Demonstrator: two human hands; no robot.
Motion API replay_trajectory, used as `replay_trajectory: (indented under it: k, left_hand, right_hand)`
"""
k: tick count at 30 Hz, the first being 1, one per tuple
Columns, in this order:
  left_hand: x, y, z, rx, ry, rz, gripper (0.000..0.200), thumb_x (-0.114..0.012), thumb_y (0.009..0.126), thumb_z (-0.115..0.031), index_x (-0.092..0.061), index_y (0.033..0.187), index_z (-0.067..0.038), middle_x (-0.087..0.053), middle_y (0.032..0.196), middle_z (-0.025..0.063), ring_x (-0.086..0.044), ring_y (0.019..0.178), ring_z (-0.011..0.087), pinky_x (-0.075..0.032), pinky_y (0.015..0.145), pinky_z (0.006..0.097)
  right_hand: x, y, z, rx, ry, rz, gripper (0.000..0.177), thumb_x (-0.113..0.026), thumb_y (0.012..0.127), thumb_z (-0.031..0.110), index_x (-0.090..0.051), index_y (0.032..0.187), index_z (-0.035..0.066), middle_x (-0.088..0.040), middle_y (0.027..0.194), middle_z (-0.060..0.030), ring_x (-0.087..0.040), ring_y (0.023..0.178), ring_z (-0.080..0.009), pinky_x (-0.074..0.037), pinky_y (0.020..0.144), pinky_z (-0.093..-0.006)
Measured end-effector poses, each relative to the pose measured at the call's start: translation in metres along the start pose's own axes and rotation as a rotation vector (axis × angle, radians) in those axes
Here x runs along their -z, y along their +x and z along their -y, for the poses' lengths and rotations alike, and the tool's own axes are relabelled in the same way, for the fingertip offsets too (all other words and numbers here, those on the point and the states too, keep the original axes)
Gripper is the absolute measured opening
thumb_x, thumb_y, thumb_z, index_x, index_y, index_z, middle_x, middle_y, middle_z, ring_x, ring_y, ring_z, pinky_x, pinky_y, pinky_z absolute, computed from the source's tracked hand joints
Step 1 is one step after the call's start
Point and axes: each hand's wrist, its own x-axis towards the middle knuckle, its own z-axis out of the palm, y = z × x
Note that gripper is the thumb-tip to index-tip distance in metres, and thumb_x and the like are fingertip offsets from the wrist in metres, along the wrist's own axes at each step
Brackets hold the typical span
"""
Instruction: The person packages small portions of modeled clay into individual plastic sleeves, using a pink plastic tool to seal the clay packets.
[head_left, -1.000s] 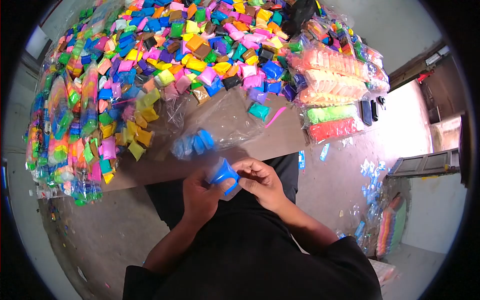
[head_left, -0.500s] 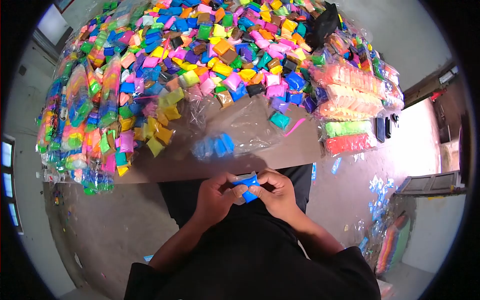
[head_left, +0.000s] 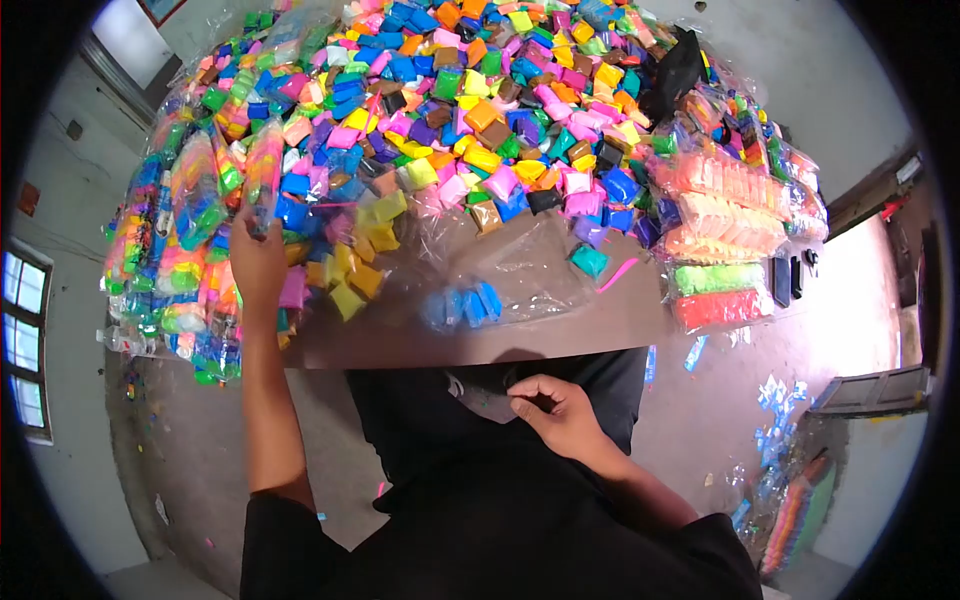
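Observation:
My left hand [head_left: 258,262] is stretched out over the left side of the heap, fingers curled against a long clear bag of rainbow-coloured packets [head_left: 263,165]. What those fingers hold is hidden. Just right of them lies a blue packet [head_left: 291,213]. Above my lap, my right hand [head_left: 558,412] is closed, thumb and forefinger pinching the edge of a clear plastic bag [head_left: 485,397] that hangs to the left. On the table in front of me, several blue packets [head_left: 468,305] sit by a large clear plastic sheet [head_left: 540,270].
A big heap of colourful small packets [head_left: 480,110] covers the table [head_left: 400,348]. Bags of peach packets [head_left: 735,205] and a red bag [head_left: 715,310] stand at the right, beside dark phone-like objects [head_left: 780,280]. Blue-and-white wrappers [head_left: 775,415] litter the floor.
My left hand has left the blue packet both hands were holding and reached forward left to the heap. The right hand stays over my lap with clear plastic. That packet no longer shows there.

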Motion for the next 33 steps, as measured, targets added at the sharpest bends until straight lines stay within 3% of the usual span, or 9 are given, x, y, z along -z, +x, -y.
replay_trajectory:
  k: [1, 2, 3, 4, 11, 14, 19, 31, 33]
  left_hand:
    - [-0.008, 0.012, 0.003, -0.400, 0.304, -0.244, 0.021, -0.064, 0.095, -0.016, -0.070, 0.108, 0.000, -0.067, 0.080, 0.0131, -0.067, 0.079, 0.0295, -0.053, 0.075, 0.0399]
    - [-0.017, 0.019, 0.005, -0.408, 0.302, -0.247, 0.021, -0.064, 0.095, -0.016, -0.070, 0.108, 0.000, -0.067, 0.080, 0.0131, -0.067, 0.079, 0.0295, -0.053, 0.075, 0.0399]
    - [-0.025, 0.026, 0.006, -0.264, 0.134, -0.090, 0.022, -0.063, 0.095, -0.015, -0.070, 0.110, -0.001, -0.068, 0.086, 0.0166, -0.068, 0.085, 0.0346, -0.054, 0.080, 0.0432]
    - [-0.035, 0.032, 0.008, -0.118, -0.033, 0.070, 0.023, -0.061, 0.095, -0.013, -0.070, 0.112, -0.001, -0.070, 0.093, 0.0202, -0.068, 0.090, 0.0398, -0.054, 0.086, 0.0465]
    - [-0.142, 0.072, 0.068, -0.103, 0.124, 0.419, 0.028, -0.059, 0.095, -0.020, -0.071, 0.114, -0.004, -0.071, 0.112, 0.0230, -0.069, 0.100, 0.0395, -0.053, 0.089, 0.0463]
    - [-0.159, 0.082, 0.069, -0.102, 0.199, 0.390, 0.029, -0.060, 0.094, -0.025, -0.072, 0.111, -0.006, -0.071, 0.107, 0.0230, -0.069, 0.096, 0.0397, -0.054, 0.086, 0.0462]
    - [-0.147, 0.082, 0.030, -0.001, 0.211, 0.773, 0.033, -0.074, 0.085, -0.033, -0.074, 0.104, -0.007, -0.072, 0.106, 0.0198, -0.070, 0.096, 0.0384, -0.054, 0.084, 0.0476]
    - [-0.151, 0.066, 0.013, -0.282, 0.309, 0.226, 0.036, -0.073, 0.085, -0.032, -0.069, 0.102, 0.000, -0.071, 0.099, 0.0190, -0.070, 0.095, 0.0354, -0.057, 0.079, 0.0439]
    - [-0.137, 0.090, 0.031, 0.320, -0.339, 0.386, 0.029, -0.069, 0.092, -0.026, -0.068, 0.103, 0.001, -0.072, 0.104, 0.0117, -0.071, 0.095, 0.0267, -0.057, 0.076, 0.0378]
  right_hand:
    - [-0.002, -0.001, 0.000, 0.009, 0.004, -0.004, 0.012, -0.070, 0.094, 0.004, -0.069, 0.105, -0.002, -0.072, 0.095, -0.0061, -0.066, 0.084, -0.0099, -0.051, 0.076, -0.0261]
    - [-0.004, -0.003, -0.001, 0.033, -0.016, 0.007, 0.011, -0.069, 0.095, 0.002, -0.069, 0.105, -0.002, -0.069, 0.093, -0.0027, -0.061, 0.083, -0.0069, -0.049, 0.074, -0.0236]
    - [-0.006, -0.004, -0.002, 0.056, -0.037, 0.019, 0.010, -0.069, 0.095, 0.001, -0.069, 0.105, -0.002, -0.066, 0.091, 0.0008, -0.057, 0.082, -0.0040, -0.047, 0.073, -0.0210]
    - [-0.008, -0.005, -0.003, 0.028, -0.044, 0.001, 0.011, -0.071, 0.092, 0.004, -0.070, 0.101, -0.001, -0.072, 0.091, -0.0110, -0.070, 0.084, -0.0159, -0.052, 0.077, -0.0283]
    - [-0.015, -0.012, 0.002, 0.110, -0.164, 0.031, 0.011, -0.071, 0.093, 0.005, -0.071, 0.103, 0.002, -0.073, 0.092, -0.0096, -0.069, 0.084, -0.0143, -0.051, 0.070, -0.0285]
    - [-0.013, -0.020, -0.001, 0.062, -0.138, 0.021, 0.012, -0.071, 0.093, 0.006, -0.071, 0.104, 0.003, -0.073, 0.093, -0.0092, -0.068, 0.082, -0.0128, -0.051, 0.068, -0.0277]
    - [-0.011, -0.023, -0.013, 0.003, -0.100, -0.002, 0.010, -0.070, 0.094, 0.005, -0.071, 0.103, 0.000, -0.072, 0.091, -0.0093, -0.067, 0.086, -0.0133, -0.052, 0.078, -0.0280]
    - [-0.010, -0.025, -0.018, 0.044, -0.146, 0.036, 0.013, -0.070, 0.094, 0.007, -0.072, 0.106, 0.004, -0.073, 0.095, -0.0092, -0.066, 0.081, -0.0122, -0.051, 0.068, -0.0273]
    - [-0.008, -0.024, -0.020, 0.060, -0.126, 0.026, 0.013, -0.070, 0.094, 0.007, -0.071, 0.106, 0.003, -0.073, 0.094, -0.0091, -0.067, 0.081, -0.0121, -0.052, 0.069, -0.0272]
